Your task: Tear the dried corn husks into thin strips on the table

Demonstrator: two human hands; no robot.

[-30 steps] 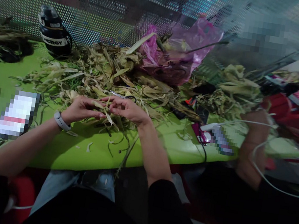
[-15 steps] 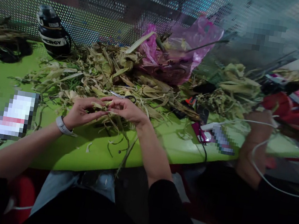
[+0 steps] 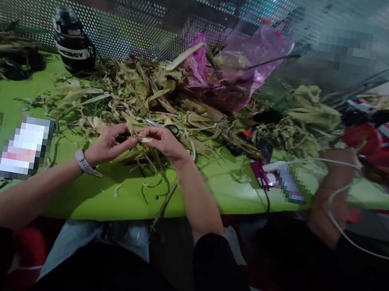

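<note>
My left hand (image 3: 111, 143) and my right hand (image 3: 161, 141) meet over the front of a heap of dry corn husks (image 3: 141, 85). Between the fingertips of both is a pale piece of corn husk (image 3: 146, 140); thumbs and fingers are pinched on it. A wristband (image 3: 83, 161) circles my left wrist. Just behind my right hand, scissors (image 3: 168, 127) lie on the heap, one handle loop showing. Thin husk strips (image 3: 156, 165) hang and lie below my hands on the green table (image 3: 104, 202).
A dark bottle (image 3: 73, 45) stands at the back left, and a pink plastic bag (image 3: 223, 81) behind the heap. Left lies a phone (image 3: 23, 147). On the right are a purple object (image 3: 261, 175), a white cable (image 3: 331, 201) and another person's arm (image 3: 332, 197).
My fingertips have shifted on the husk piece, and more of its pale side shows at my right fingers. The view has moved slightly. Surrounding things stay put.
</note>
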